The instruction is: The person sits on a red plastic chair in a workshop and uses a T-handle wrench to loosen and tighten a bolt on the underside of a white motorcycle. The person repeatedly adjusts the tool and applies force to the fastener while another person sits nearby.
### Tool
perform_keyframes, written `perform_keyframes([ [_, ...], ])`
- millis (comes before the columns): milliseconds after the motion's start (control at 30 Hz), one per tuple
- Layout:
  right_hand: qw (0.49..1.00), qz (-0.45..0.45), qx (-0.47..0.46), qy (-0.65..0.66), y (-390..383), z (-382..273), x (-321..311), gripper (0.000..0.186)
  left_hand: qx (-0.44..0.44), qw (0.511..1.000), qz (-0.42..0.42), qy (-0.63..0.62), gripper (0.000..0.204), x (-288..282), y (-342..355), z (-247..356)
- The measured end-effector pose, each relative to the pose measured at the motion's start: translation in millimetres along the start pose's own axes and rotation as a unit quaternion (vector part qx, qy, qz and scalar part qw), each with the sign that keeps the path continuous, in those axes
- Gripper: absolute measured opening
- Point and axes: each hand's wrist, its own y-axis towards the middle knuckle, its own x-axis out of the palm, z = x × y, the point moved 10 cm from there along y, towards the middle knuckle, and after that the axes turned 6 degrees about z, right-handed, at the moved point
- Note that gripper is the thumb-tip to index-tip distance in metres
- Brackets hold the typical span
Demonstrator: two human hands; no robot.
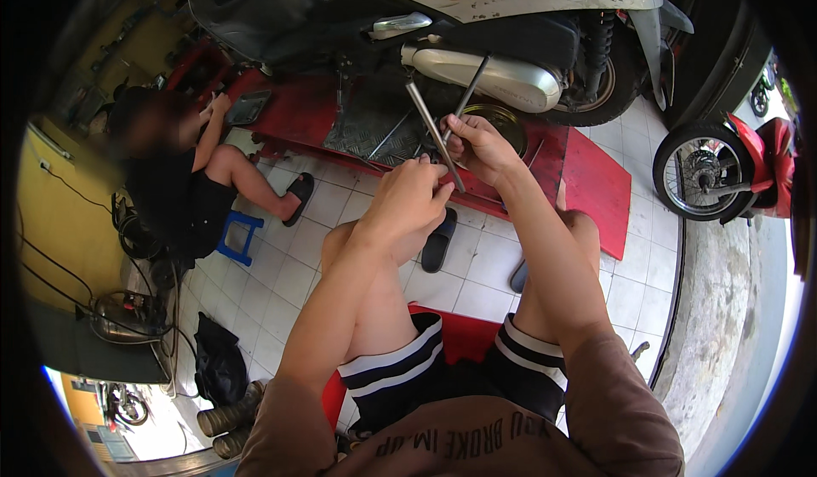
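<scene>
In front of me my right hand (482,147) is closed, its fingers pinching a dark metal rod (468,94) that slants up to the right. A longer silver rod (425,113) with a dark upper end crosses it by those fingertips; whether the two are joined I cannot tell. My left hand (407,196) is closed close beside, fingers curled near the silver rod's lower end. What lies in its fingers, if anything, is hidden. Both hands are in front of a red lift platform (587,179), below a scooter's silver engine cover (485,77).
A round golden pan (502,124) sits on the platform behind my right hand. To the left, a person in black (166,179) sits by a blue stool (241,237), hands near a dark tray (248,108). A red motorbike (766,166) stands right. A black bag (219,359) lies lower left.
</scene>
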Motion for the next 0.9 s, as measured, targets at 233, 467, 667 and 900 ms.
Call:
perform_keyframes([
  [233, 1.000, 0.005, -0.014, 0.012, -4, -17, 4, 0.029, 0.067, 0.993, 0.086, -0.038, 0.027, -23, -3, 30],
  [467, 0.998, 0.019, -0.029, 0.044, 1, -14, -9, 0.024, 0.073, 0.983, 0.167, 0.005, 0.045, -40, 0, 38],
  [667, 0.998, 0.023, -0.038, 0.040, 1, -16, -4, 0.019, -0.133, 0.978, 0.138, 0.081, 0.048, -35, -4, -13],
  [900, 0.997, 0.034, -0.013, 0.061, 4, -11, -8, 0.023, 0.104, 0.994, 0.041, -0.015, 0.033, -4, -5, 34],
])
